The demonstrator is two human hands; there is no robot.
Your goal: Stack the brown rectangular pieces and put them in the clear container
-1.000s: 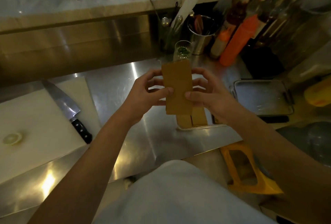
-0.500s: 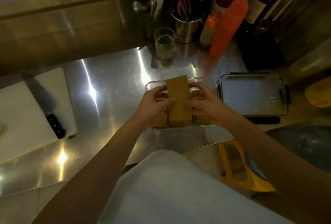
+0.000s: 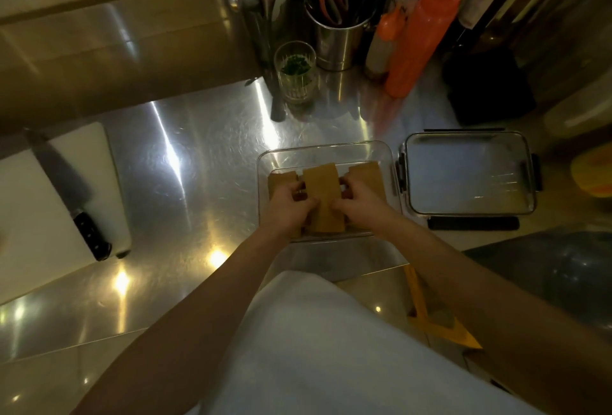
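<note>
Brown stacks: three, side by side inside clear container (image 3: 326, 149) on desk (image 3: 185, 166).
Middle stack (image 3: 323, 196): pinched between both hands.
Left hand (image 3: 288, 207): grip closed on left edge.
Right hand (image 3: 359, 207): grip closed on right edge.
Lid (image 3: 467, 172): one, just right of container.

I see brown rectangular pieces (image 3: 320, 196) inside a clear container (image 3: 326, 151) on a silvery steel desk (image 3: 185, 162). A clear lid (image 3: 463, 172) has black clips. Behind stands an orange squeeze bottle (image 3: 420, 36); left, a white cutting board (image 3: 39, 202) carries a black-handled knife (image 3: 71, 196).
</note>
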